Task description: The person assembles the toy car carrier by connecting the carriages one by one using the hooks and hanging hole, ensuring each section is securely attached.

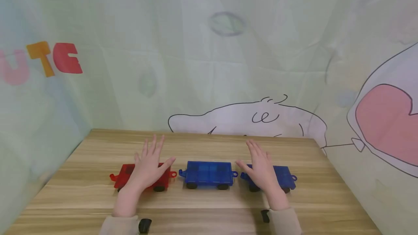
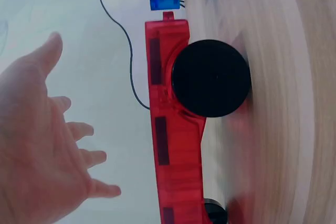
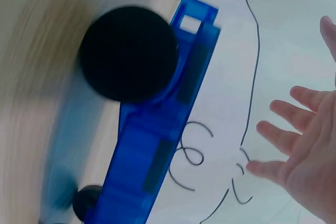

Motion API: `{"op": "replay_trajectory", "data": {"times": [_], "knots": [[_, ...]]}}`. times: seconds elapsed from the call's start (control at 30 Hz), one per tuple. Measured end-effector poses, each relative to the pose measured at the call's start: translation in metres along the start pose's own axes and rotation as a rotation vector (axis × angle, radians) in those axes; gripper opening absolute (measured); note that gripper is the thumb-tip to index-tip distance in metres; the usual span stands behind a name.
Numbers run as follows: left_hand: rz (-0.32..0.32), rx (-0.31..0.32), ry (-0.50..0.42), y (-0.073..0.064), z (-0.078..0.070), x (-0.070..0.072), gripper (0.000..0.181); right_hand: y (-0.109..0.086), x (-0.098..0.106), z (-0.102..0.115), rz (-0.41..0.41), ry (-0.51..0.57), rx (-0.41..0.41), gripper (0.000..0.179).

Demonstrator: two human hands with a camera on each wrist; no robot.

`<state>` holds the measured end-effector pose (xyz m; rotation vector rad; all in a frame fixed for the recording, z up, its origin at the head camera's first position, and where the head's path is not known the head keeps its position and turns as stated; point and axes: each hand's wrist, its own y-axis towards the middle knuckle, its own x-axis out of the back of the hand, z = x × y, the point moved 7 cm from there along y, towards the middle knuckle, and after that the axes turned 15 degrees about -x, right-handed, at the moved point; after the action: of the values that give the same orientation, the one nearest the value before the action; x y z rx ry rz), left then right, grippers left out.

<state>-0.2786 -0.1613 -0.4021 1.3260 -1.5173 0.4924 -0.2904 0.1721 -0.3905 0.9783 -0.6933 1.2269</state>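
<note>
Three translucent toy train cars with black wheels stand in a row on the table. My left hand, fingers spread, hovers over the red train car at the left; the left wrist view shows a gap between the hand and the car. At the middle is a blue train car, which neither hand touches. Above the right blue train car is my right hand, fingers extended and holding nothing. The right wrist view likewise shows that hand apart from the car.
The cars sit across the middle of a wood-grain table. Small hooks and rings stick out at their ends, with narrow gaps between neighbours. A printed cloth backdrop rises behind and beside the table.
</note>
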Motion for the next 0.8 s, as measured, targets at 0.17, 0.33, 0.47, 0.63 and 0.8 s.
{"op": "replay_trajectory", "data": {"times": [0.17, 0.33, 0.47, 0.63, 0.8], "knots": [[0.001, -0.024, -0.065, -0.002, 0.003, 0.002, 0.097, -0.003, -0.008, 0.013, 0.054, 0.111, 0.045, 0.077], [0.017, -0.042, -0.127, -0.005, 0.006, 0.002, 0.114, -0.008, -0.019, 0.022, 0.178, 0.22, 0.034, 0.075], [0.063, -0.012, -0.172, -0.007, 0.01, -0.001, 0.121, -0.011, -0.026, 0.029, 0.223, 0.228, 0.058, 0.072], [0.125, 0.01, -0.211, -0.011, 0.012, -0.006, 0.117, -0.013, -0.036, 0.032, 0.278, 0.187, 0.079, 0.07], [0.16, -0.015, -0.233, -0.012, 0.015, -0.01, 0.114, -0.015, -0.046, 0.035, 0.354, 0.159, 0.091, 0.07]]}}
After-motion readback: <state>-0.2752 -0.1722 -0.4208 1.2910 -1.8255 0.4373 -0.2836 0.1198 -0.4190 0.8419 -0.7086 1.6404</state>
